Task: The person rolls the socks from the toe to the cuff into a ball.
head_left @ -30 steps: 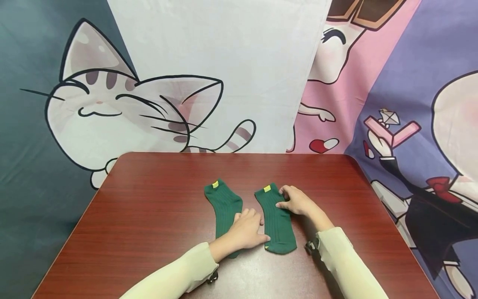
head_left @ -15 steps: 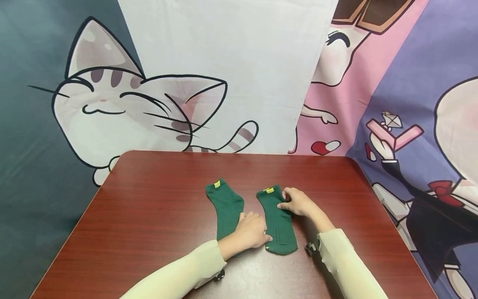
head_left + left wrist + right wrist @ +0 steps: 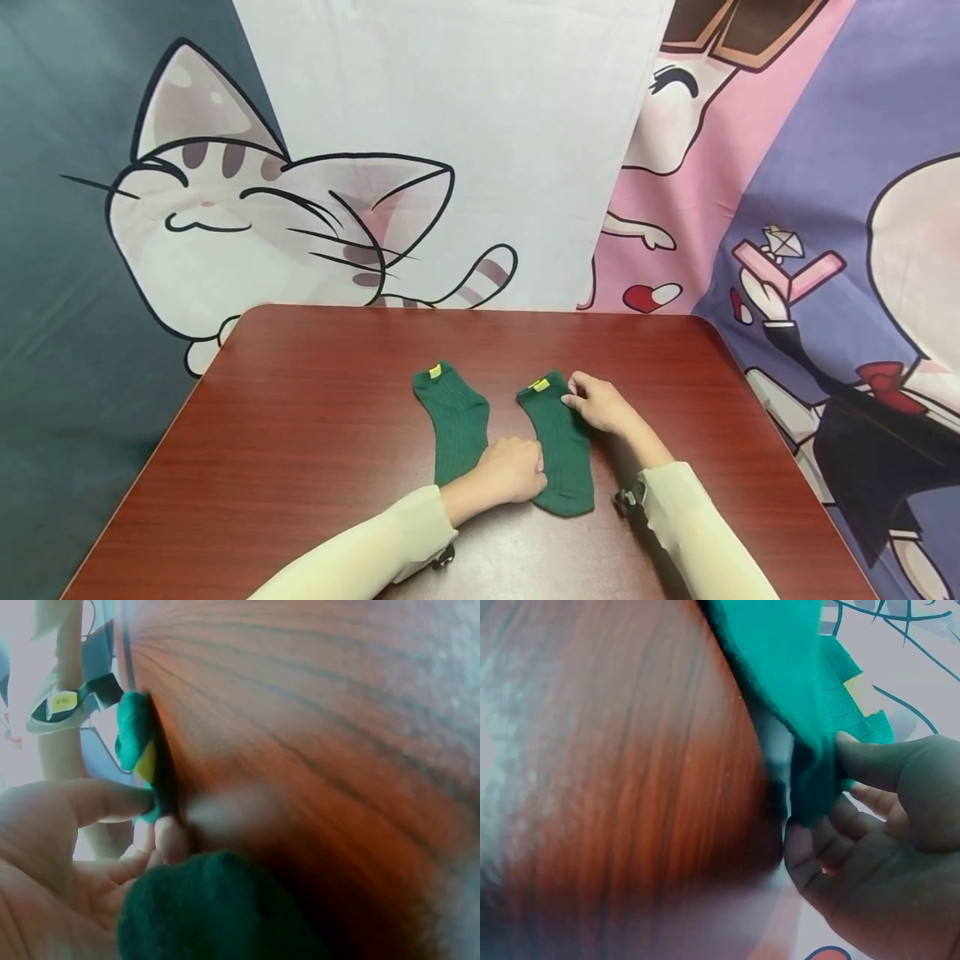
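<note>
Two green ribbed socks lie side by side, each with a small yellow tag at its cuff. My left hand (image 3: 512, 471) pinches the left edge of the right sock (image 3: 562, 450) near its toe; the left wrist view shows thumb and fingers meeting on the green cloth. Beneath that forearm, the lower end of the left sock (image 3: 453, 417) is hidden. At the cuff end, my right hand (image 3: 600, 404) pinches the right sock's right edge. In the right wrist view the sock edge (image 3: 815, 776) is lifted a little between thumb and fingers.
Both socks are on a reddish-brown wooden table (image 3: 300, 417) with rounded far corners. Behind it hangs a cloth backdrop (image 3: 465, 83) printed with a cartoon cat and other figures. Dark devices are strapped at both wrists.
My left hand's fingers have curled in and now grip the right sock's edge. My right hand has closed its pinch near the cuff. The right sock has shifted only slightly.
</note>
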Demonstrator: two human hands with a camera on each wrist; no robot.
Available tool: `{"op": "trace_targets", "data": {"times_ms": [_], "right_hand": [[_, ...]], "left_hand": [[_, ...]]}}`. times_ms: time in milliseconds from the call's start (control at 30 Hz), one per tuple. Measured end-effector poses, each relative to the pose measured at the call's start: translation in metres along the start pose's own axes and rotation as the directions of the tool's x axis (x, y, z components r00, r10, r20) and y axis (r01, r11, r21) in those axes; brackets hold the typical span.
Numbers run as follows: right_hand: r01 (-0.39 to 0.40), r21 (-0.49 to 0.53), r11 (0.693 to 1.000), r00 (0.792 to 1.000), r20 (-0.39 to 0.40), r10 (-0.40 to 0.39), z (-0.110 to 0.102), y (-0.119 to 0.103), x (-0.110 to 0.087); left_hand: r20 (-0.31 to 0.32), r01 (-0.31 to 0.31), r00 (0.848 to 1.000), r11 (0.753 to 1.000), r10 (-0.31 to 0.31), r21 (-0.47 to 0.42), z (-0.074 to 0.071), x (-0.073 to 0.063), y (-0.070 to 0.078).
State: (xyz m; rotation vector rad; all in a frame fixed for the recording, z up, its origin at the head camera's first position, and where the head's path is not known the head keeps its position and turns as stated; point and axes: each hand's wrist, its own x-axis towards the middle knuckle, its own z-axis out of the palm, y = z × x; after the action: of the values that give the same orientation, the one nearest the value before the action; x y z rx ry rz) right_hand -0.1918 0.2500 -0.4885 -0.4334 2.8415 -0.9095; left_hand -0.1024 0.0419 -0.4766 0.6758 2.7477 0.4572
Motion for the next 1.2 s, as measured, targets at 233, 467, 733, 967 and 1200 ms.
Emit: {"op": "trace_targets", "data": {"times_ms": [233,467,733,967,1200], "right_hand": [[-0.016,0.083,0.996,0.997,-0.079,0.022,-0.005,-0.004,-0.001],[-0.110,0.149,0.983,0.983,-0.130,0.130,-0.009,-0.006,-0.001],[-0.101,0.249,0.963,0.976,-0.165,0.144,-0.017,-0.011,-0.002],[-0.081,0.300,0.950,0.975,-0.176,0.139,-0.026,-0.016,-0.003],[-0.084,0.363,0.928,0.976,-0.158,0.150,-0.029,-0.023,-0.003]], "left_hand": [[-0.028,0.011,0.999,0.980,-0.017,-0.197,-0.003,-0.004,-0.002],[0.008,0.059,0.998,0.972,-0.058,-0.228,-0.004,-0.004,-0.006],[-0.008,0.000,1.000,0.903,-0.004,-0.430,-0.007,-0.009,-0.010],[-0.007,-0.020,1.000,0.792,0.019,-0.610,-0.012,-0.012,-0.016],[-0.052,-0.080,0.997,0.775,0.060,-0.627,-0.015,-0.016,-0.027]]}}
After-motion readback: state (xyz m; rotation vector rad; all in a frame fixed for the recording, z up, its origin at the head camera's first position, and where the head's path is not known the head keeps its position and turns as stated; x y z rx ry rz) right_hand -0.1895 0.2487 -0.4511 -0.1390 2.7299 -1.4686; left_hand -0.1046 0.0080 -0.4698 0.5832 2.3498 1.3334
